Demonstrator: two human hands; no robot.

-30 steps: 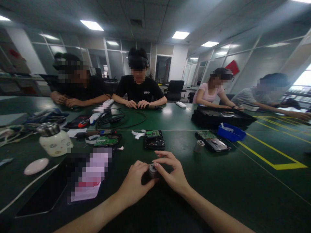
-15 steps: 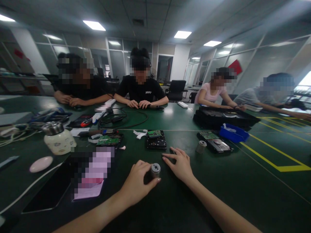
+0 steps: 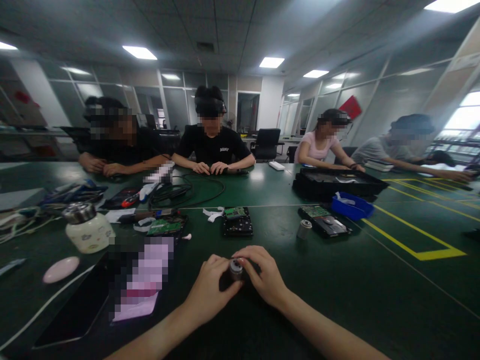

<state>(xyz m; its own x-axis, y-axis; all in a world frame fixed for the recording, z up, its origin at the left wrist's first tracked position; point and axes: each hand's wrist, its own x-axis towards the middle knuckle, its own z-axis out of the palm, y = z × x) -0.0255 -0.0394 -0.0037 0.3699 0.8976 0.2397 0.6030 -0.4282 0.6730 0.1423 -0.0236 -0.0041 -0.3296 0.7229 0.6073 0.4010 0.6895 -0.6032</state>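
Note:
A small metal cylinder point(image 3: 236, 270) stands upright on the green table, with a dark spot on its round top. Around its left and near sides, my left hand point(image 3: 210, 284) is closed, thumb in front and fingers behind. My right hand point(image 3: 265, 276) has thumb and fingertips bent together at the top right edge of the cylinder, touching it. The fingertips partly cover the top, so anything small between them is hidden. A second metal cylinder point(image 3: 304, 229) stands farther off to the right.
Hard drives point(image 3: 238, 224) with green circuit boards lie across the table, one point(image 3: 330, 223) beside a blue tray point(image 3: 351, 206). At left are a cream bottle point(image 3: 91, 232), a pink oval object point(image 3: 61, 270) and a dark tablet point(image 3: 71, 305). Several people sit opposite.
My right hand moved away from the cylinder to the upper right, then came back to its top. My left hand kept hold of it. The view tilted slightly.

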